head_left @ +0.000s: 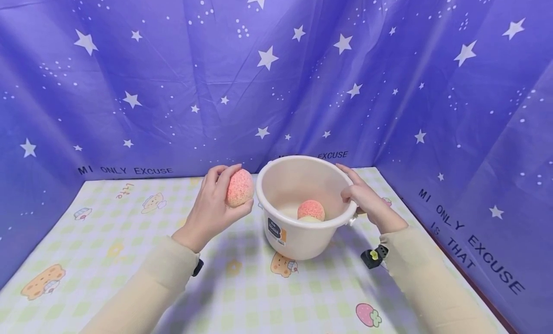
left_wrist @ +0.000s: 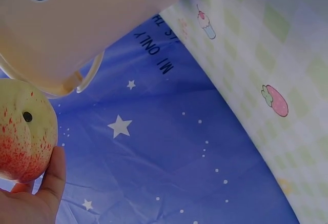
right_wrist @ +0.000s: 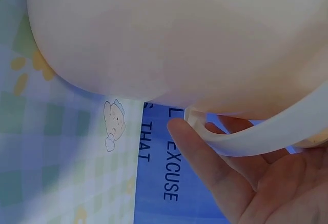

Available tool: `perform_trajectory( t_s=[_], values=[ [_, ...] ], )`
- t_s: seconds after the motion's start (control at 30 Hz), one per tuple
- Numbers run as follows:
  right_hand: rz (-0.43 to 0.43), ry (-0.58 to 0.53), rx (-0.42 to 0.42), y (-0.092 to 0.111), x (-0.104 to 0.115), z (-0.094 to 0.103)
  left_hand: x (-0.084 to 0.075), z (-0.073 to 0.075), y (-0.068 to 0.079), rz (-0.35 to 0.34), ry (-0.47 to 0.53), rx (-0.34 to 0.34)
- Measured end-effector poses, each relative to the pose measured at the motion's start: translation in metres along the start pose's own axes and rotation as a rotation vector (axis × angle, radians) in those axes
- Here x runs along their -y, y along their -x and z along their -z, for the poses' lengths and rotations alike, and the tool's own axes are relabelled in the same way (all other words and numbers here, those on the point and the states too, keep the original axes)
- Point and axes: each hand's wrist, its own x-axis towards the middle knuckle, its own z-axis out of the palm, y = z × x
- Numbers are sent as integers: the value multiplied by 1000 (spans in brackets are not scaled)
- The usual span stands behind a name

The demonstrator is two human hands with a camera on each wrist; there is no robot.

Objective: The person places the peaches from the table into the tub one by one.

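In the head view my left hand (head_left: 216, 202) grips a toy peach (head_left: 240, 188), pink-red and speckled, just left of the bucket's rim. Its yellow side and small dark stem pit face the left wrist view, where the peach (left_wrist: 25, 131) sits above the fingers (left_wrist: 54, 178). My right hand (head_left: 367, 197) holds the right side of the cream plastic bucket (head_left: 298, 243) at its rim. From the right wrist view, fingers curl about the white handle (right_wrist: 266, 137) near its joint. Inside the bucket lies another pink-red round fruit (head_left: 311, 209); a pale yellowish shape in front is partly hidden by the rim.
A green-and-white checked cloth (head_left: 99, 286) with cartoon prints covers the table. Blue star-patterned curtains (head_left: 194, 84) close off the back and both sides, meeting the table's edges. The bucket carries a dark and orange label (head_left: 276, 231).
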Motion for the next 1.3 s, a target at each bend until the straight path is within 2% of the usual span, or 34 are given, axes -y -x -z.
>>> perform_trajectory(
  t_s=[0.33, 0.6, 0.83, 1.3],
  values=[
    [8, -1, 3, 0, -1, 0, -1, -2, -1, -13, 5, -6],
    [17, 5, -9, 0, -2, -1, -10, 0, -12, -15, 15, 22],
    [31, 0, -13, -1, -1, -1, -15, 0, -20, -37, 17, 20],
    [37, -36, -21, -3, -3, -3, -27, -9, -34, -56, 30, 41]
  ],
)
